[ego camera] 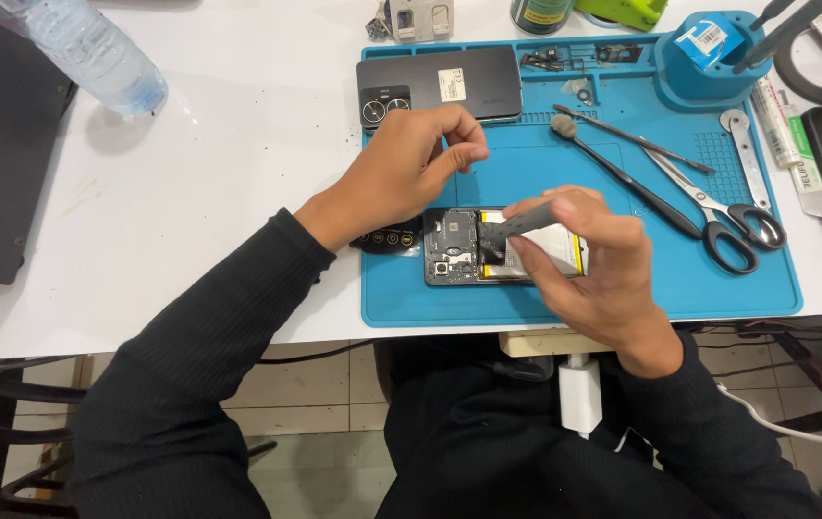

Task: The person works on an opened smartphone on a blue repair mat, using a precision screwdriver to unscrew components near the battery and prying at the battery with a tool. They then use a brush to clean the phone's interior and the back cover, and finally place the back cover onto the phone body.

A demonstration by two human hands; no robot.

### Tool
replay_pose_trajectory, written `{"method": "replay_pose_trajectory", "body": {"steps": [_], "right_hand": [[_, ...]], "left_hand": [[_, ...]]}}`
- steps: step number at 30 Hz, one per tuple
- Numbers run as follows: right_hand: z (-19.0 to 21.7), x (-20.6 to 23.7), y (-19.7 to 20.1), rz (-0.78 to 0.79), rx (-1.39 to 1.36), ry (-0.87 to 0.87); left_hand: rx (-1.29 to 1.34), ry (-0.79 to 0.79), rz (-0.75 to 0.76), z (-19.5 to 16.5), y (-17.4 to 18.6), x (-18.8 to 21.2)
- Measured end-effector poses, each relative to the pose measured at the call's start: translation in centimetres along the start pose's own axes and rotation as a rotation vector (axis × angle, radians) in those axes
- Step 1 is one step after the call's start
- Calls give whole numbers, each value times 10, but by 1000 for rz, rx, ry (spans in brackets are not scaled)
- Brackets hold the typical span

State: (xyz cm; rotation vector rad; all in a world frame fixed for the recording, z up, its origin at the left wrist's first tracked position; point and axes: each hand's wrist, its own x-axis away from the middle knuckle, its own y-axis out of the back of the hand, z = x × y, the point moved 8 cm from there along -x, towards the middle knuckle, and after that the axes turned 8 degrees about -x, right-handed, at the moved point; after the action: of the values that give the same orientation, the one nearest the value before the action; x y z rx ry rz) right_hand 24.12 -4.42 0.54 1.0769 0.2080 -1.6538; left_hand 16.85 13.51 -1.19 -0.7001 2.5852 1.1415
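Opened dark smartphone with exposed board and pale battery [473, 247] lies on the blue silicone repair mat [430, 298], long axis running 3 to 9 o'clock. The right hand [588, 269], nearer, grasps a grey flat pry tool [516, 224] whose tip meets the phone's middle, at 9 o'clock from the hand. The left hand [411, 163], fingers loosely curled and holding nothing visible, hovers at 11 o'clock from the phone. The round blue tray [709, 58] at 2 o'clock holds a small box.
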Motion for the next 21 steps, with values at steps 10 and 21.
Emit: {"method": "replay_pose_trajectory", "body": {"steps": [10, 21], "right_hand": [[17, 8, 22, -287, 158, 169], [14, 6, 19, -250, 156, 194]], "left_hand": [[191, 114, 111, 5, -19, 3], [212, 107, 164, -3, -25, 4]]}}
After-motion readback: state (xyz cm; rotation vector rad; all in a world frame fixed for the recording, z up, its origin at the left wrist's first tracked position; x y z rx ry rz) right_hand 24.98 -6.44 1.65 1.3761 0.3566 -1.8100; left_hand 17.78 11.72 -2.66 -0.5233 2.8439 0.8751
